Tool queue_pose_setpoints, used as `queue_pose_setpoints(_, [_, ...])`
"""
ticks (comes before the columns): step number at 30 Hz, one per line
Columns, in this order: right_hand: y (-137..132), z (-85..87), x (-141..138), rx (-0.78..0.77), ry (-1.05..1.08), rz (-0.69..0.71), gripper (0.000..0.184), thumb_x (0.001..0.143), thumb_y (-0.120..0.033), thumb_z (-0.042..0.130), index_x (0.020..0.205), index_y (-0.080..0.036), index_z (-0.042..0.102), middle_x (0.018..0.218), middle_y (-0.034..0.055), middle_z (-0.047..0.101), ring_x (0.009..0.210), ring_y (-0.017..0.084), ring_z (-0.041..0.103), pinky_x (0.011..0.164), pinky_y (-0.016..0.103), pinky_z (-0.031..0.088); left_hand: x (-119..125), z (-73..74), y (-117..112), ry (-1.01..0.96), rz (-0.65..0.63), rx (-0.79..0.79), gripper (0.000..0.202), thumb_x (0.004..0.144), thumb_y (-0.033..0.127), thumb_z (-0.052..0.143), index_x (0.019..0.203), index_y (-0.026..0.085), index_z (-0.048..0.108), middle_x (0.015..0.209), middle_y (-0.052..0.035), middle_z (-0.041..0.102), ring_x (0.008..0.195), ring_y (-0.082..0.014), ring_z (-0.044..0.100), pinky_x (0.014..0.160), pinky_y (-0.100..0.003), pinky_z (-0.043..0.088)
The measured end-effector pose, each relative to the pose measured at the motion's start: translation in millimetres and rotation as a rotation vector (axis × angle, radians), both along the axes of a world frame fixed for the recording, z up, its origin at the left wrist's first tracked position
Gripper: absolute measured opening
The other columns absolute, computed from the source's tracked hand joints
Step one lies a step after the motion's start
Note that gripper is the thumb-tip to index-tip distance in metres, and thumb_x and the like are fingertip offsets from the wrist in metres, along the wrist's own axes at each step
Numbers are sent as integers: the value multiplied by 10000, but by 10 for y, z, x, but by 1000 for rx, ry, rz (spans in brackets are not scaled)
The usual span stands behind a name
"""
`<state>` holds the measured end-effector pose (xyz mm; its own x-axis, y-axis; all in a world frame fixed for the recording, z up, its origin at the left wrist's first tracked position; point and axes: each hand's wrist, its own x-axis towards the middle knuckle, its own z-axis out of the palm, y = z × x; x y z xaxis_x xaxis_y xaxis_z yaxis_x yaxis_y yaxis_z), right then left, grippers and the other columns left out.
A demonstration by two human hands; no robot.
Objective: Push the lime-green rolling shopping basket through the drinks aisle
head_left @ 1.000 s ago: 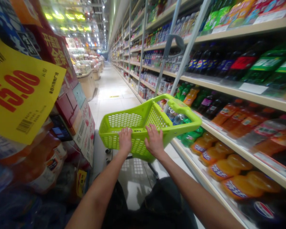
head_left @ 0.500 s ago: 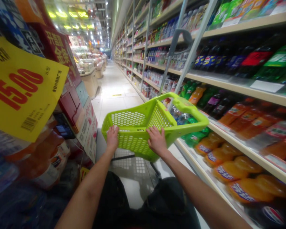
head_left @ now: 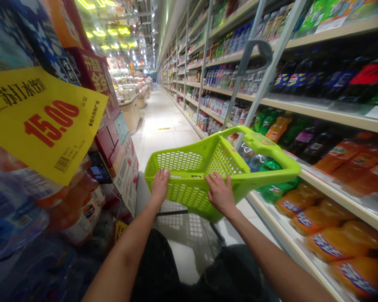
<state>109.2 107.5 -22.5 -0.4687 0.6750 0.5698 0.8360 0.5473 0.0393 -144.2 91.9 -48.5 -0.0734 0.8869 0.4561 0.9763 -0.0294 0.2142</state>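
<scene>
A bright green plastic shopping cart stands sideways in front of me, its thick handle at the right. Near the cart's left end, my left hand is closed over the near side rim. My right hand grips the same rim farther right, fingers hooked over the top edge and thumb showing. Both palms lie against the outside of the mesh wall, so the undersides of the fingers are partly hidden. Under the basket, a dark frame leg reaches down to the floor.
Shelves of drink bottles run along the right, with large orange soda bottles at the bottom. A grey hooked pole leans there. At the left, a yellow price sign juts out over packed bottles and stacked boxes. A tiled aisle stretches ahead.
The cart and both hands sit farther right and slightly lower in the picture, as do the shelves and the sign. Both hands have kept hold of the rim.
</scene>
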Motion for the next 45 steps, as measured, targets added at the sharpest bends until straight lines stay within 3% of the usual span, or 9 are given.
queue_pose_setpoints(10, [-7,-19,16,55,30,1,444,720,-142,485,1160,-133,539,1201,116,575,1188,268,416,1053,514,142,766,-100,89,0,-180,54,478,806,23,382,1261,153,452,1391,-160,392,1331,-245,272,1055,-470,309])
queue_pose_setpoints(14, [5,-21,83,64,14,7,450,718,-131,479,1164,-135,539,1209,108,577,1188,260,424,1051,505,153,504,-106,48,41,-206,44,465,824,43,369,1257,188,454,1380,-120,422,1323,-216,294,1047,-453,328])
queue_pose_setpoints(19, [-1,-42,92,67,19,21,451,722,-133,479,1169,-133,537,1210,104,577,1191,261,421,1050,504,160,-210,-90,-83,-5,50,14,436,848,51,298,1252,101,452,1352,-161,444,1306,-207,326,1055,-410,316])
queue_pose_setpoints(22, [-16,-54,55,73,48,9,435,728,-140,476,1157,-134,546,1195,111,584,1187,264,421,1053,513,149,-357,-73,-118,-32,140,13,443,842,39,268,1245,57,452,1348,-194,436,1303,-216,333,1054,-411,318])
queue_pose_setpoints(30, [-37,-42,55,53,43,10,458,721,-145,472,1175,-137,535,1212,111,569,1198,265,404,1053,515,144,682,-120,37,-45,-196,53,523,796,12,340,1290,166,420,1396,-135,393,1336,-224,262,1062,-474,305])
queue_pose_setpoints(32, [-36,-37,89,48,24,17,466,721,-142,471,1183,-135,530,1220,108,566,1203,263,402,1053,511,149,773,-127,41,-37,-231,57,513,803,20,349,1293,160,413,1398,-146,386,1336,-230,260,1065,-475,300])
queue_pose_setpoints(36, [-36,-41,138,40,4,22,471,724,-141,468,1192,-128,526,1235,106,559,1209,262,399,1053,509,154,416,-125,-14,-37,-174,49,490,813,22,337,1270,169,438,1376,-126,426,1322,-209,297,1060,-455,312])
queue_pose_setpoints(41, [-32,-76,132,48,12,22,477,724,-140,463,1196,-132,523,1233,111,557,1214,265,389,1058,514,135,-250,-72,-122,-96,109,42,450,829,35,290,1238,102,465,1342,-144,458,1289,-198,355,1054,-396,321])
queue_pose_setpoints(45, [-17,-115,111,66,37,11,471,727,-158,468,1195,-143,523,1220,111,562,1207,268,392,1056,520,139,-196,-57,-141,-103,121,42,448,825,31,293,1222,117,483,1334,-133,470,1285,-204,361,1055,-409,317])
